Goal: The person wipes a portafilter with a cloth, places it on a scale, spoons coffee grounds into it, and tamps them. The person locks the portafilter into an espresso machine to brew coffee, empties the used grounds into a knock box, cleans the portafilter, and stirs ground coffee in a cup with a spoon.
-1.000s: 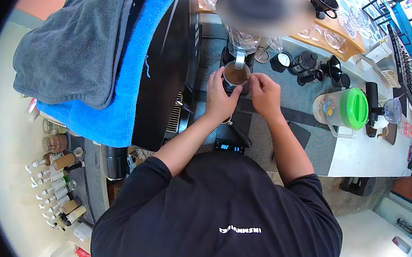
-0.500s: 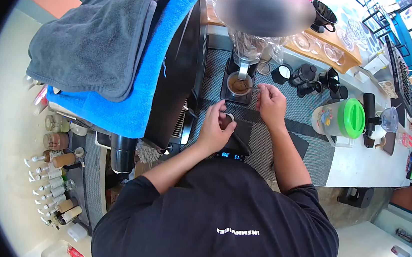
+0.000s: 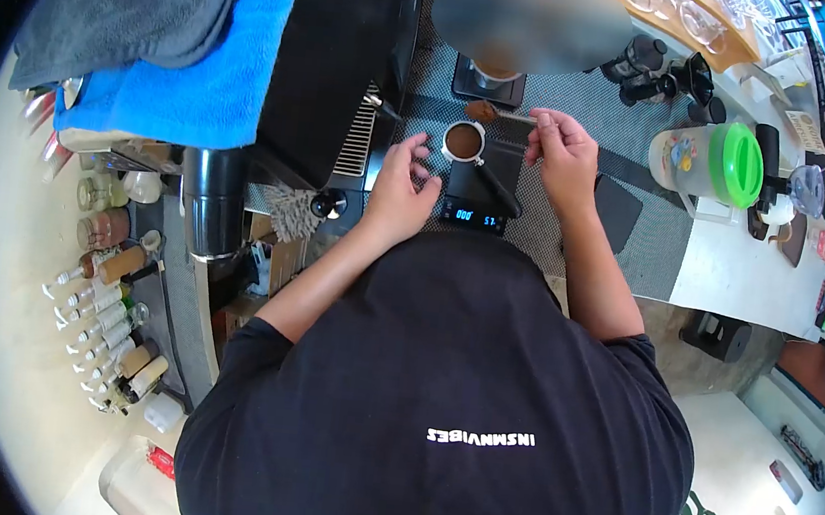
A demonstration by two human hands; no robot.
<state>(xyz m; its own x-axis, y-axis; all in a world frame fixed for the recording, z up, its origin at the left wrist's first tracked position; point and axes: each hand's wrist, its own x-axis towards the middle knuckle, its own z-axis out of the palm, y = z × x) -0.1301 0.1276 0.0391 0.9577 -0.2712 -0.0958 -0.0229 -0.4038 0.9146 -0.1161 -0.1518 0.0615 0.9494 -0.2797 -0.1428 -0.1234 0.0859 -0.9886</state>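
Observation:
My right hand [image 3: 563, 163] pinches the handle of a spoon [image 3: 514, 116]. Brown ground coffee [image 3: 481, 111] is heaped on its bowl, just beyond the far rim of a portafilter [image 3: 478, 161]. That portafilter rests on a black scale [image 3: 464, 189] with a lit blue display, its basket holding ground coffee [image 3: 463, 141] and its black handle angled toward me. To the left of the basket, my left hand [image 3: 403, 192] is empty, its fingers apart and curved. Farther back, a cup of coffee grounds [image 3: 493, 71] stands on a black base, partly hidden by a blurred patch.
A large black machine [image 3: 328, 58] draped with blue and grey towels [image 3: 221, 67] stands on my left. To the right are a jug with a green lid [image 3: 736, 164] and several black containers [image 3: 644, 66]. A dark flat pad [image 3: 610, 213] lies beside my right forearm.
The view has tipped downward. My right hand has brought the spoon from the cup back toward the portafilter, with grounds on it. My left hand has drawn away from the portafilter's rim.

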